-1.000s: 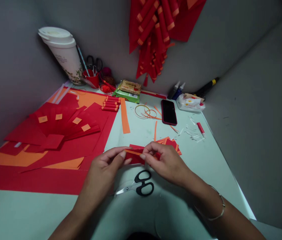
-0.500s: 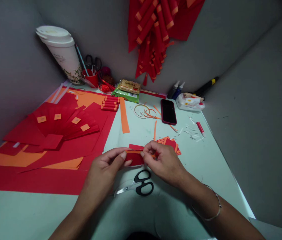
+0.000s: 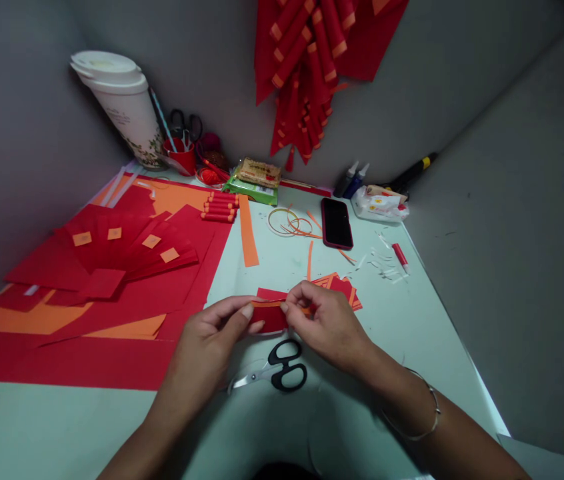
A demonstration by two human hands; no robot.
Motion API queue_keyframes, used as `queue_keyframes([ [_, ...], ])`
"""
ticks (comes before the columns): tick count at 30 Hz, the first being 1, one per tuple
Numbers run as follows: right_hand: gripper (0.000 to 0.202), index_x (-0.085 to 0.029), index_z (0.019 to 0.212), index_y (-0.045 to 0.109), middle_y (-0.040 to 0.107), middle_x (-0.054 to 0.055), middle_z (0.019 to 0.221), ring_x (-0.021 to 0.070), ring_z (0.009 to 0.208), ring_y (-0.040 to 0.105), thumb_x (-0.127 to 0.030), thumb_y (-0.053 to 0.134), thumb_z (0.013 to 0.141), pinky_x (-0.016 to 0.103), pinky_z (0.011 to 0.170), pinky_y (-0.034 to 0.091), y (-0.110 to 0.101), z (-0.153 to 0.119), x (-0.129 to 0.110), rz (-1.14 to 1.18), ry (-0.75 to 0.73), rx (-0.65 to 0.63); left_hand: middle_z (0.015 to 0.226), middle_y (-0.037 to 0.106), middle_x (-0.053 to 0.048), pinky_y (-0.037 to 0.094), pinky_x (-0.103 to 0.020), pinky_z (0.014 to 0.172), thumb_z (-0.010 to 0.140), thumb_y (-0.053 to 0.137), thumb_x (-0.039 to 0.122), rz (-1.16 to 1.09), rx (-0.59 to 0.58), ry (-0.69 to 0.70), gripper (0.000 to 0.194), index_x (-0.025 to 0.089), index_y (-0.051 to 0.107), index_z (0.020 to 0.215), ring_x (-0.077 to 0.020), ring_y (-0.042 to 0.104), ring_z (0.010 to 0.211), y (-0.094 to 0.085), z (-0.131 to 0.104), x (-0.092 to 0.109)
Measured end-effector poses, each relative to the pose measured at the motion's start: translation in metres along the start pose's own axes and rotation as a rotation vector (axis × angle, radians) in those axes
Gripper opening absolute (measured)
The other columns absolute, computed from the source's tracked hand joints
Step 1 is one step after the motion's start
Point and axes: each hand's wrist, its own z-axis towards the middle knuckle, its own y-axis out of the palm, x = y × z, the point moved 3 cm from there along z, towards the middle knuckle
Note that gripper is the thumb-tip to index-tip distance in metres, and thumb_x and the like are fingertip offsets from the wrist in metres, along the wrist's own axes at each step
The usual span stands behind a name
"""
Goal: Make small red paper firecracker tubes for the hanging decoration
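Observation:
Between my two hands is a small red paper piece [image 3: 268,320] with an orange strip along its upper edge. My left hand [image 3: 217,330] pinches its left end, thumb on the orange strip. At the right end, my right hand [image 3: 326,323] pinches the same piece between thumb and fingers. Black-handled scissors [image 3: 288,365] lie just below the paper, blades pointing left and slightly parted. Behind my right hand is a loose stack of red paper pieces with orange bands [image 3: 345,288]. Part of another red sheet [image 3: 269,293] shows behind the held piece.
Large red and orange sheets [image 3: 187,347] cover the left side, with a folded red fan [image 3: 132,247] on top. Small red rolls [image 3: 219,208], an orange strip [image 3: 249,230], a phone [image 3: 337,223] and a glue stick [image 3: 401,258] lie farther back. A white cup [image 3: 122,107] stands back left.

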Motion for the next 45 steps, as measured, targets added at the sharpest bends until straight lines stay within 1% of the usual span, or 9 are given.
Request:
queue_keyframes([
  [5, 0.008, -0.022, 0.077, 0.06, 0.063, -0.002, 0.069, 0.0125, 0.059, 0.053, -0.027, 0.059, 0.083, 0.026, 0.055, 0.039, 0.002, -0.001, 0.002, -0.002, -0.004, 0.018, 0.086, 0.08, 0.0, 0.057, -0.023, 0.076, 0.075, 0.078, 0.035, -0.029, -0.026, 0.002, 0.015, 0.025, 0.079, 0.086, -0.0147, 0.074, 0.073, 0.0, 0.001, 0.0],
  [12, 0.008, -0.022, 0.077, 0.06, 0.064, -0.001, 0.069, 0.0136, 0.061, 0.056, -0.027, 0.06, 0.083, 0.027, 0.056, 0.041, 0.001, -0.001, 0.002, 0.015, 0.007, 0.016, 0.083, 0.079, 0.0, 0.057, -0.024, 0.075, 0.075, 0.076, 0.031, -0.024, -0.03, 0.022, 0.01, 0.025, 0.079, 0.083, -0.015, 0.073, 0.071, 0.0, 0.0, 0.0],
  [19, 0.009, -0.022, 0.076, 0.06, 0.064, -0.001, 0.069, 0.0141, 0.062, 0.057, -0.029, 0.061, 0.083, 0.027, 0.057, 0.042, 0.004, 0.001, 0.006, 0.088, 0.057, -0.011, 0.084, 0.078, -0.001, 0.056, -0.024, 0.073, 0.075, 0.074, 0.032, 0.025, -0.043, 0.065, 0.013, 0.023, 0.077, 0.084, -0.0162, 0.072, 0.074, -0.001, -0.001, 0.002],
  [23, 0.008, -0.022, 0.077, 0.06, 0.063, -0.001, 0.068, 0.0139, 0.062, 0.057, -0.028, 0.061, 0.082, 0.027, 0.057, 0.042, 0.003, 0.0, 0.005, 0.097, 0.061, -0.017, 0.075, 0.076, 0.0, 0.054, -0.023, 0.068, 0.071, 0.078, 0.032, 0.104, -0.051, 0.096, 0.016, 0.023, 0.076, 0.084, -0.017, 0.071, 0.074, 0.0, -0.002, 0.006],
  [28, 0.011, -0.022, 0.076, 0.061, 0.064, -0.001, 0.068, 0.0142, 0.063, 0.057, -0.031, 0.064, 0.082, 0.027, 0.057, 0.041, 0.001, -0.002, -0.001, 0.084, 0.067, -0.007, 0.071, 0.074, 0.0, 0.051, -0.021, 0.064, 0.07, 0.08, 0.037, 0.171, 0.013, 0.127, 0.018, 0.022, 0.074, 0.078, -0.015, 0.067, 0.069, -0.003, -0.002, 0.007],
  [33, 0.011, -0.022, 0.077, 0.06, 0.064, -0.001, 0.069, 0.015, 0.064, 0.058, -0.03, 0.065, 0.082, 0.028, 0.06, 0.043, 0.002, -0.002, -0.001, 0.114, 0.067, 0.016, 0.072, 0.074, 0.001, 0.053, -0.023, 0.064, 0.07, 0.08, 0.037, 0.142, 0.046, 0.131, 0.017, 0.023, 0.072, 0.076, -0.0165, 0.068, 0.07, 0.0, -0.002, 0.009],
  [35, 0.012, -0.022, 0.075, 0.06, 0.063, -0.001, 0.071, 0.0153, 0.067, 0.058, -0.029, 0.065, 0.083, 0.028, 0.061, 0.044, 0.002, -0.002, 0.0, 0.109, 0.034, 0.039, 0.072, 0.074, 0.001, 0.053, -0.023, 0.066, 0.07, 0.079, 0.037, 0.161, 0.054, 0.148, 0.016, 0.023, 0.073, 0.075, -0.0167, 0.069, 0.072, 0.001, -0.002, 0.011],
  [39, 0.016, -0.022, 0.07, 0.058, 0.063, 0.002, 0.083, 0.0171, 0.079, 0.06, -0.026, 0.066, 0.082, 0.03, 0.072, 0.048, 0.001, 0.0, -0.001, 0.103, -0.073, 0.101, 0.075, 0.075, 0.0, 0.054, -0.024, 0.068, 0.071, 0.078, 0.037, 0.169, 0.041, 0.146, 0.016, 0.023, 0.073, 0.077, -0.0169, 0.069, 0.074, 0.003, -0.003, 0.012],
  [45, 0.016, -0.022, 0.069, 0.056, 0.068, 0.003, 0.079, 0.0177, 0.075, 0.063, -0.027, 0.066, 0.08, 0.032, 0.069, 0.05, 0.007, -0.001, 0.004, 0.225, 0.019, 0.084, 0.077, 0.075, 0.0, 0.053, -0.022, 0.068, 0.073, 0.078, 0.036, 0.113, 0.002, 0.106, 0.018, 0.021, 0.072, 0.08, -0.0141, 0.069, 0.07, 0.001, -0.004, 0.006],
])
